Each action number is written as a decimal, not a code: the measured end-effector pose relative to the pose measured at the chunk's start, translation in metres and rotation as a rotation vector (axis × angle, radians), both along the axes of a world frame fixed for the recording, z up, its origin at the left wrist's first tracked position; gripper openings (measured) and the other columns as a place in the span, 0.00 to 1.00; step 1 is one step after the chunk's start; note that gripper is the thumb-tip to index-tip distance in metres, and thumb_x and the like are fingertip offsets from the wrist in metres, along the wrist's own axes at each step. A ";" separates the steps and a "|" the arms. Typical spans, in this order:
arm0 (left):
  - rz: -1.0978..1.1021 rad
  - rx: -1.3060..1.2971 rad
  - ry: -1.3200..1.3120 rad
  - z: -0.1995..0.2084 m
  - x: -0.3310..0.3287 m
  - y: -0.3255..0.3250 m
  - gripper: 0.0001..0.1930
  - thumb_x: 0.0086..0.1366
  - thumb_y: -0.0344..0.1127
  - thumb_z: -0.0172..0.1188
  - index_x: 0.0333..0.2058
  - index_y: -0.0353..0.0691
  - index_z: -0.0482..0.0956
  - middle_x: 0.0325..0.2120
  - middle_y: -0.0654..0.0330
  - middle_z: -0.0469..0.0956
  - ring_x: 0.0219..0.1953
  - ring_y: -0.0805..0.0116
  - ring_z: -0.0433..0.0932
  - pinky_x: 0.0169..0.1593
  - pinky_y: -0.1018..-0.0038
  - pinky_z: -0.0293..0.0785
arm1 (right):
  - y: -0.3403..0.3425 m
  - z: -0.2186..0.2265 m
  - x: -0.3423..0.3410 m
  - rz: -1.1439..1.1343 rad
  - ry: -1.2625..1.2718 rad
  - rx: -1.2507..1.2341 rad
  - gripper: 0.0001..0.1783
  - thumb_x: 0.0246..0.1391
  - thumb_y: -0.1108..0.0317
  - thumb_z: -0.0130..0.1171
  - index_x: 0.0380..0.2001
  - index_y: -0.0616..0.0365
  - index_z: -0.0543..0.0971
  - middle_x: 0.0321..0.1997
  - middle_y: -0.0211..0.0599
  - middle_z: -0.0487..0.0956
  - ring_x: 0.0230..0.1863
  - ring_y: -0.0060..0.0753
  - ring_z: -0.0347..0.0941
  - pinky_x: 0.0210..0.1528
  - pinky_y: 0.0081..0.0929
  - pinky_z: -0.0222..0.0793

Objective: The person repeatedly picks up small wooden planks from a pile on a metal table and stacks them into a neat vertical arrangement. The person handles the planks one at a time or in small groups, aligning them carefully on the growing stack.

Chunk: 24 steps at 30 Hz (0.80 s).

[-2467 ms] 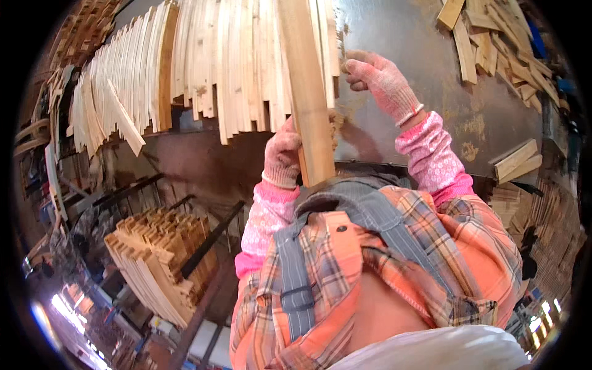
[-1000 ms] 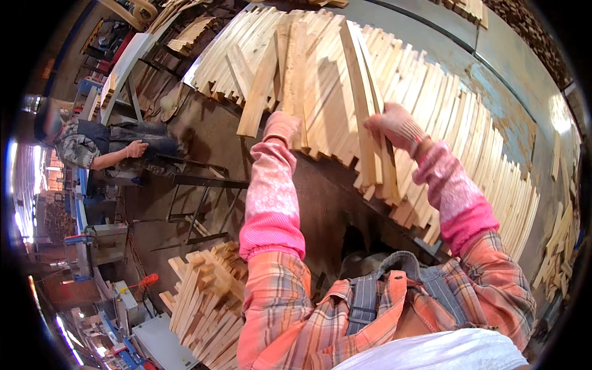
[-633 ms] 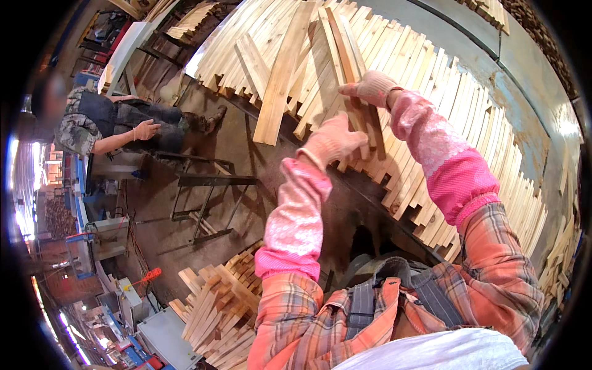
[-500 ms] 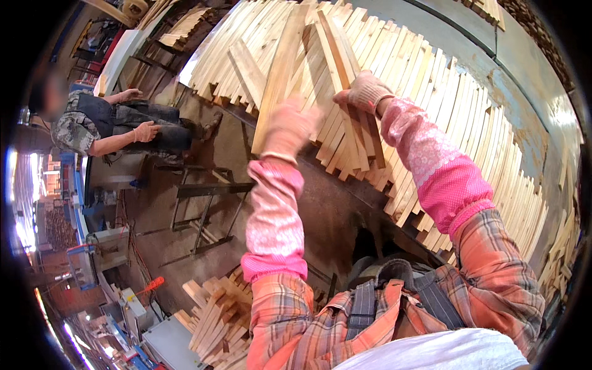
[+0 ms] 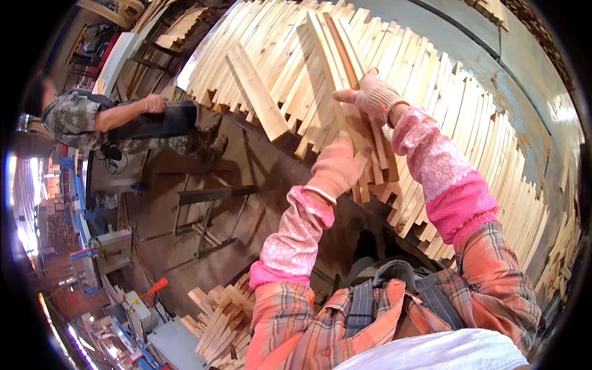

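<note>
Both my hands wear pale knitted gloves, with pink sleeve covers over the forearms. My right hand (image 5: 373,98) is closed around the right side of a small bundle of wooden strips (image 5: 338,58), its thumb lying across them. Lower down, my left hand (image 5: 336,166) grips the near part of the same bundle from the left, its fingertips partly hidden by the wood. The bundle slants over a wide layer of pale wooden strips (image 5: 431,92) laid side by side. One loose wooden strip (image 5: 256,92) lies askew on that layer, left of the bundle.
At the left a person (image 5: 123,117) in camouflage clothing stands beside a work surface. A dark metal stand (image 5: 213,196) is on the floor left of my arms. Below it lies a heap of wood pieces (image 5: 222,314). A grey metal surface (image 5: 518,105) borders the strips at the right.
My left hand has moved right and down from a long strip on the left to the bundle; that strip no longer lies there alone. The person at the left has turned and shifted.
</note>
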<state>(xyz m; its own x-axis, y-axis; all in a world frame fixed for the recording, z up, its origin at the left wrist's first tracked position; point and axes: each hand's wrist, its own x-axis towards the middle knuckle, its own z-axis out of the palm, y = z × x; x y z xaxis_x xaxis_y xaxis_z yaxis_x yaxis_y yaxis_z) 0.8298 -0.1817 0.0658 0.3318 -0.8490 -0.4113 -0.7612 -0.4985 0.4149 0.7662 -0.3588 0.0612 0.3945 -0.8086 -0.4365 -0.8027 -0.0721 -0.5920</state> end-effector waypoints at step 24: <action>0.621 -0.167 0.061 -0.013 0.151 -0.054 0.33 0.56 0.41 0.75 0.55 0.28 0.76 0.52 0.40 0.81 0.52 0.47 0.84 0.58 0.59 0.81 | -0.001 -0.007 0.013 -0.046 -0.009 -0.123 0.55 0.41 0.48 0.80 0.60 0.74 0.61 0.52 0.63 0.80 0.56 0.53 0.80 0.60 0.39 0.76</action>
